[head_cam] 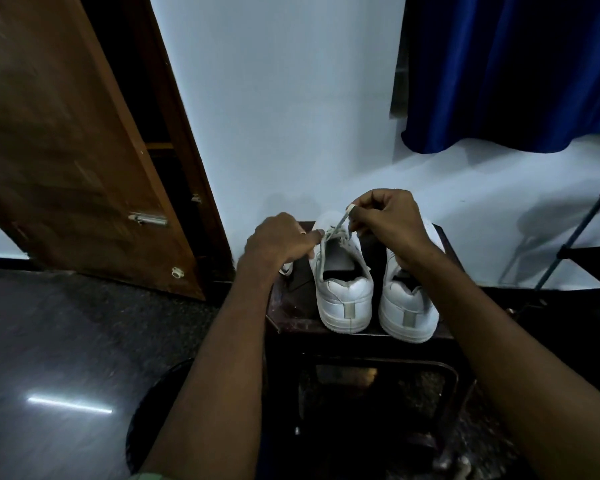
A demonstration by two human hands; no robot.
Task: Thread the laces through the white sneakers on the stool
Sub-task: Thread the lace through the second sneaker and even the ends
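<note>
No writing is readable on the sneakers. Over the left sneaker [343, 289] on the stool [291, 317], the left hand [278, 240] and right hand [388, 216] each pinch the lace [338, 225] in their grip.

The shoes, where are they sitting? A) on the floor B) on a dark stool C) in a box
B: both white sneakers stand side by side on the dark stool, heels toward the camera, while the left hand and right hand pinch a lace.

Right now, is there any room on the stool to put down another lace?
A little. The stool shows a bare strip left of the left sneaker, under the left hand. A thin gap runs between it and the right sneaker. The far end is crowded: both hands, the right hand too, hold the lace.
</note>
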